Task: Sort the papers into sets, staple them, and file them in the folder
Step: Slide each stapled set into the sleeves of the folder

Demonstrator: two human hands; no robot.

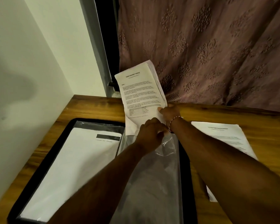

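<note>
Folder (49, 159) is the black one, lying open on the wooden table (257, 117) in the lower left of the frame, with a white printed sheet (74, 167) sitting in its left-hand pocket. Moving right, our left hand (149, 135) has its fingers curled and is pinching the top edge of a clear plastic sleeve (152, 183) in the middle of the folder. Right above that, the paper set (139, 91) stands tilted up at the centre of the frame in front of the mauve patterned curtain (217, 46). Its bottom edge is down by the sleeve's mouth, but we honestly can't tell if it's inside. Our right hand (170, 113) grips that set near its lower right corner, thumb on the printed face, with a beaded bracelet (174, 122) on the wrist. The hands are close together, almost touching. Far right, a second paper set (223, 136) lies flat on the table, partly under our right forearm.
</note>
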